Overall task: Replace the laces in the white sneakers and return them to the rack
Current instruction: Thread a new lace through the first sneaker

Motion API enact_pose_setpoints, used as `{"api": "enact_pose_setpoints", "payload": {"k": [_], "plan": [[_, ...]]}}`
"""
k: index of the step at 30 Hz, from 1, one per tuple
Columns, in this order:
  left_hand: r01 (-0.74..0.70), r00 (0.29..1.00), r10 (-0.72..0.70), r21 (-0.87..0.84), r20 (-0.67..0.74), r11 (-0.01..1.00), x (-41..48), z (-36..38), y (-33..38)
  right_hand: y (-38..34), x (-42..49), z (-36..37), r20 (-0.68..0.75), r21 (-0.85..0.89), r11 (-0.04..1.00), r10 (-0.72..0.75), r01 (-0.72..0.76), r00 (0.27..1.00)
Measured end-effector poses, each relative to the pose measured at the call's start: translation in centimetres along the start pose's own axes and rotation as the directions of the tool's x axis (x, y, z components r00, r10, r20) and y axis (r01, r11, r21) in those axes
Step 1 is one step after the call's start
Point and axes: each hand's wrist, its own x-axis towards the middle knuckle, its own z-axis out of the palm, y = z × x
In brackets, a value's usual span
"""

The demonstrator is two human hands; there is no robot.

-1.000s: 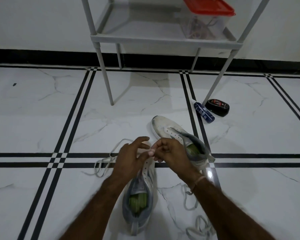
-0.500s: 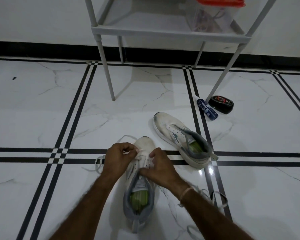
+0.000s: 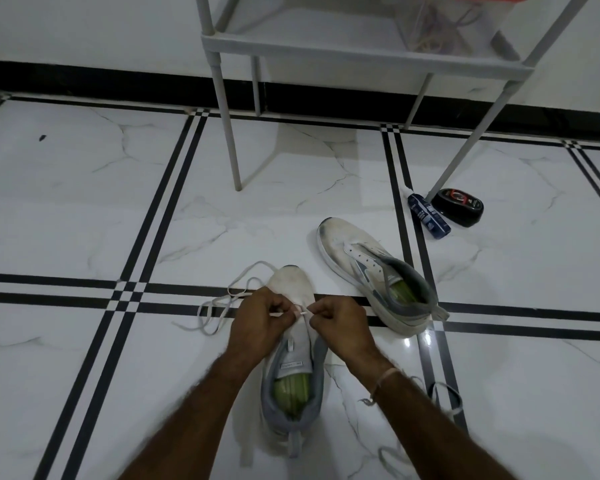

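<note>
so here's where i'm at with the lacing. the near sneaker (image 3: pixel 291 285) sits on the marble floor (image 3: pixel 84 202) with its heel toward me and its toe pointing at the rack (image 3: pixel 361 51). i reckon that's so the eyelet rows run straight away from me and each hand gets a side of the tongue. the second sneaker (image 3: pixel 361 258) lies off to the right at an angle, no lace in it that i can see. both shoes are well short of the rack shelf.

left hand (image 3: pixel 257 323) is curled over the forefoot, thumb and forefinger pinching one end of the white lace (image 3: pixel 300 311), and the rest trails in loose loops on the floor to the left. right hand (image 3: pixel 340 323) is curled the same way, pinching the other stiff tip. the two tips nearly meet, so my guess is i'm feeding the lowest eyelets, early days. can't tell if either tip is through a hole, the fingers cover it.

another lace (image 3: pixel 444 385) lies by my right forearm, probably the old one. a blue tube (image 3: pixel 428 216) and a black polish case (image 3: pixel 459 206) sit by the rack leg, and a clear box (image 3: pixel 440 26) of laces is on the shelf.
</note>
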Motion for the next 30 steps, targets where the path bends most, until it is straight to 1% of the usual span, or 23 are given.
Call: {"api": "enact_pose_setpoints", "payload": {"k": [8, 17, 19, 20, 22, 24, 26, 29, 30], "plan": [[-0.002, 0.998, 0.006, 0.066, -0.065, 0.998, -0.8, 0.6, -0.3, 0.7, -0.1, 0.4, 0.020, 0.068, 0.997, 0.023, -0.025, 1.000], [0.026, 0.992, -0.010, 0.127, -0.129, 0.992, -1.3, 1.5, -0.9, 1.7, -0.1, 1.5, 0.021, 0.046, 0.999, -0.001, 0.000, 1.000], [0.026, 0.993, -0.014, 0.095, -0.120, 0.995, -1.3, 1.4, -1.1, 1.7, -0.1, 1.5, 0.034, 0.114, 0.993, 0.001, -0.005, 0.999], [0.030, 0.993, -0.020, 0.084, -0.114, 0.996, -1.2, 1.3, -1.2, 1.9, -0.2, 1.4, 0.055, 0.186, 0.982, 0.012, -0.023, 0.998], [0.038, 0.993, -0.029, 0.079, -0.111, 0.996, -1.3, 1.2, -1.5, 1.7, -0.6, 1.2, 0.117, 0.326, 0.940, 0.066, -0.101, 0.991], [0.023, 0.994, -0.015, 0.074, -0.110, 0.997, -1.5, 1.5, -1.4, 1.6, -0.7, 1.0, 0.125, 0.367, 0.919, 0.106, -0.145, 0.987], [0.006, 0.995, 0.003, 0.089, -0.104, 0.996, -1.6, 2.0, -1.3, 2.1, -0.5, 1.2, 0.083, 0.343, 0.931, 0.101, -0.124, 0.991], [0.022, 0.996, -0.009, 0.148, -0.091, 0.989, -1.7, 1.9, -1.4, 2.0, -0.6, 1.7, 0.018, 0.214, 0.976, 0.024, -0.027, 1.000], [0.026, 0.996, -0.013, 0.165, -0.085, 0.986, -1.7, 1.7, -1.4, 1.7, -0.5, 1.5, 0.001, 0.253, 0.967, -0.001, 0.001, 1.000]]}}
